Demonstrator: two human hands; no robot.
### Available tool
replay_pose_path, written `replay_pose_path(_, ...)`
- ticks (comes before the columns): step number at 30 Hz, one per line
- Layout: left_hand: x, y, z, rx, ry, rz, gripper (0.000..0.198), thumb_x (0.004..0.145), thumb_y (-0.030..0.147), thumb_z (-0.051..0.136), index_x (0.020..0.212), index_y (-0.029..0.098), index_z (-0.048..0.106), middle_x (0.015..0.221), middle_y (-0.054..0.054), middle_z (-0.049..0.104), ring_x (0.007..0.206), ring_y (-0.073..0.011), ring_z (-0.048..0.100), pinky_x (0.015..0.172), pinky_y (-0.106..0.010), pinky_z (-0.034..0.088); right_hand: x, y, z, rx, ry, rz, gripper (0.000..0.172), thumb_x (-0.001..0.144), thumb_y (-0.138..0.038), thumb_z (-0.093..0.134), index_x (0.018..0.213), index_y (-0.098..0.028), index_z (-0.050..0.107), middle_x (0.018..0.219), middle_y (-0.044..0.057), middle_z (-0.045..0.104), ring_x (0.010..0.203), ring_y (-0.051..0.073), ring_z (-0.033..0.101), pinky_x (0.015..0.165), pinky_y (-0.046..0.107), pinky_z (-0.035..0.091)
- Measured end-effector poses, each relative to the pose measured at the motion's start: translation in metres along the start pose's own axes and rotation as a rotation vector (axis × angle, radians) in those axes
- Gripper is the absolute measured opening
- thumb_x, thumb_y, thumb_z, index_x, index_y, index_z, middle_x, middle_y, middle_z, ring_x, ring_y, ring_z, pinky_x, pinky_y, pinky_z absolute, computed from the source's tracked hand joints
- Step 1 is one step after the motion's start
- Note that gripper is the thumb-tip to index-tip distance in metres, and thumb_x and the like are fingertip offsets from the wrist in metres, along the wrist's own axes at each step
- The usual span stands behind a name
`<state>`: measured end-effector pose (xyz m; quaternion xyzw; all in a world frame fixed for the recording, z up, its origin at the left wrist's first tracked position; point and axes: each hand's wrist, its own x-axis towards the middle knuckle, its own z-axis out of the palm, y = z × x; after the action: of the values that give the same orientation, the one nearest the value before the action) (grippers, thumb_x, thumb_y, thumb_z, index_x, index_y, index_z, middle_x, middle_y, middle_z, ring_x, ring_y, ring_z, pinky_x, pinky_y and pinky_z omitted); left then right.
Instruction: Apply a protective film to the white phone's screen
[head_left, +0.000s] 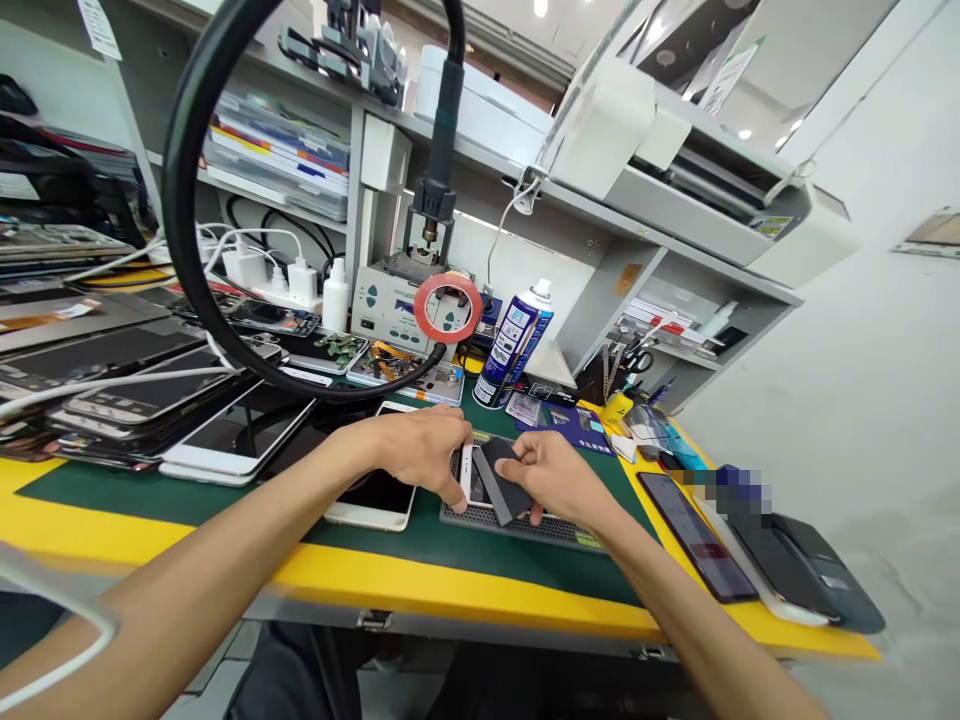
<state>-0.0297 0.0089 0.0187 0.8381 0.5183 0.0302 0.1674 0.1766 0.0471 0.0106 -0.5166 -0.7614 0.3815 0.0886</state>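
Note:
A white-framed phone [468, 472] lies on a grey perforated pad [480, 519] at the front middle of the bench. My left hand [427, 450] grips its left end, thumb on the near edge and fingers on the far edge. Between the thumb and fingers of my right hand [559, 478] is a dark grey flat rectangular piece [491, 488], tilted over the phone's face. That piece and my right hand hide much of the phone. Just left of the pad, a white tablet [367, 518] lies partly under my left forearm.
A spray can [514, 343] stands behind the pad, beside a control box [375, 305] with a red tape roll [448, 308]. A thick black hose [176, 200] loops at left over stacked screens [112, 370]. Several phones, including a dark one [697, 535], lie at right.

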Motion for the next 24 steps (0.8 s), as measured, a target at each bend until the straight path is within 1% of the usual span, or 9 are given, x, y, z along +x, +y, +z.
replay_pose_path(5, 0.0, 0.0, 0.0, -0.033, 0.014, -0.02, 0.058, 0.062, 0.062, 0.073, 0.1, 0.019, 0.064, 0.099, -0.008, 0.065, 0.098, -0.0293, 0.06, 0.072, -0.03, 0.046, -0.001, -0.007, 0.016, 0.051, 0.003, 0.014, 0.015, 0.088, -0.026, 0.056, 0.082, -0.021, 0.043, 0.049, -0.001, 0.063, 0.042, 0.019, 0.066, 0.03, 0.017, 0.039)
replay_pose_path(9, 0.0, 0.001, -0.001, -0.04, 0.017, -0.002, 0.053, 0.061, 0.06, 0.074, 0.094, 0.019, 0.063, 0.096, -0.008, 0.065, 0.095, -0.0287, 0.061, 0.069, -0.03, 0.047, 0.0, -0.009, 0.029, 0.091, 0.03, 0.001, 0.016, 0.089, -0.03, 0.054, 0.086, -0.022, 0.041, 0.051, -0.002, 0.062, 0.044, 0.02, 0.067, 0.029, 0.018, 0.041)
replay_pose_path(11, -0.001, 0.002, -0.001, -0.045, 0.021, 0.003, 0.054, 0.062, 0.06, 0.074, 0.095, 0.019, 0.063, 0.096, -0.008, 0.065, 0.096, -0.0291, 0.061, 0.07, -0.031, 0.047, 0.0, -0.011, 0.032, 0.103, 0.041, -0.007, 0.017, 0.089, -0.031, 0.055, 0.087, -0.022, 0.041, 0.05, -0.003, 0.061, 0.043, 0.02, 0.066, 0.029, 0.018, 0.041)
replay_pose_path(14, -0.001, 0.001, -0.001, -0.039, 0.02, -0.021, 0.06, 0.061, 0.062, 0.074, 0.1, 0.018, 0.063, 0.099, -0.01, 0.064, 0.097, -0.0299, 0.06, 0.072, -0.032, 0.048, -0.001, -0.012, 0.024, 0.117, 0.028, -0.024, 0.016, 0.089, -0.031, 0.057, 0.086, -0.021, 0.044, 0.051, -0.003, 0.061, 0.042, 0.018, 0.064, 0.032, 0.019, 0.043)
replay_pose_path(17, 0.0, -0.002, 0.0, -0.046, -0.002, -0.029, 0.073, 0.061, 0.068, 0.071, 0.111, 0.017, 0.061, 0.108, -0.012, 0.062, 0.102, -0.0313, 0.059, 0.077, -0.034, 0.049, -0.004, -0.009, 0.003, 0.121, 0.047, -0.056, 0.018, 0.09, -0.032, 0.057, 0.08, -0.019, 0.049, 0.057, -0.002, 0.061, 0.044, 0.014, 0.061, 0.038, 0.021, 0.047)
replay_pose_path(19, 0.0, -0.005, 0.002, -0.051, -0.012, -0.023, 0.082, 0.06, 0.071, 0.07, 0.12, 0.017, 0.059, 0.114, -0.013, 0.061, 0.108, -0.0325, 0.056, 0.081, -0.035, 0.049, -0.007, -0.006, -0.013, 0.081, 0.087, -0.124, 0.023, 0.09, -0.036, 0.059, 0.076, -0.019, 0.051, 0.059, -0.003, 0.058, 0.048, 0.013, 0.058, 0.042, 0.021, 0.047)
replay_pose_path(21, 0.001, -0.006, 0.003, -0.048, -0.002, -0.022, 0.084, 0.06, 0.071, 0.07, 0.123, 0.017, 0.058, 0.117, -0.014, 0.06, 0.111, -0.033, 0.056, 0.084, -0.035, 0.049, -0.013, -0.003, -0.024, -0.085, 0.141, -0.267, 0.027, 0.09, -0.038, 0.06, 0.072, -0.019, 0.055, 0.06, -0.003, 0.056, 0.052, 0.012, 0.055, 0.045, 0.021, 0.043)
replay_pose_path(23, 0.001, -0.007, 0.003, -0.039, 0.011, -0.019, 0.08, 0.06, 0.07, 0.07, 0.119, 0.016, 0.06, 0.115, -0.013, 0.06, 0.109, -0.0328, 0.057, 0.082, -0.034, 0.048, -0.021, 0.0, -0.028, -0.31, 0.186, -0.43, 0.023, 0.092, -0.034, 0.059, 0.076, -0.018, 0.064, 0.069, 0.0, 0.064, 0.06, 0.014, 0.057, 0.052, 0.023, 0.042)
replay_pose_path(24, 0.001, -0.006, 0.003, -0.033, 0.015, -0.013, 0.077, 0.06, 0.069, 0.07, 0.115, 0.016, 0.061, 0.112, -0.013, 0.061, 0.107, -0.0326, 0.057, 0.08, -0.034, 0.048, -0.026, 0.002, -0.026, -0.414, 0.203, -0.503, 0.018, 0.093, -0.03, 0.058, 0.083, -0.019, 0.068, 0.076, 0.002, 0.069, 0.066, 0.015, 0.06, 0.057, 0.025, 0.044)
